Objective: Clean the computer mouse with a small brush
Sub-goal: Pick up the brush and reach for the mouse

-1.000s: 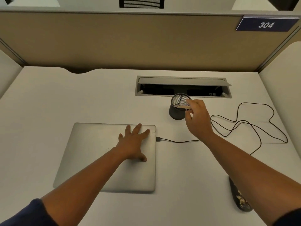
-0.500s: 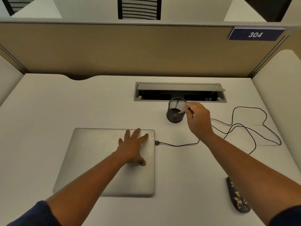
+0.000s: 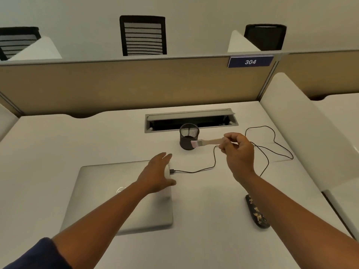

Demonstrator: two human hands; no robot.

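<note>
Brush (image 3: 206, 142) now lifted out of mesh cup (image 3: 188, 139), right hand (image 3: 238, 152) pinching its handle, left hand (image 3: 158, 176) spread open over laptop (image 3: 108, 191)

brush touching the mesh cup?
Cannot tell. In the head view the brush, held in the right hand, has bristles overlapping the cup; depth is unclear.

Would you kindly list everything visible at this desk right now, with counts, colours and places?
Brush: one, wooden handle, pale bristles, held above the desk.
Mesh cup: one, black, mid-desk.
Laptop: one, silver, closed, near left.
Cable: one, black, looping right from the laptop.
Wrist rest: one, dark, speckled, near right.
Cable hatch: one, grey, open, far desk.
Sign: one, blue, "304".
Chairs: three, black, beyond the partition.
Left hand: open, over the laptop's corner.
Right hand: gripping the brush.
</note>
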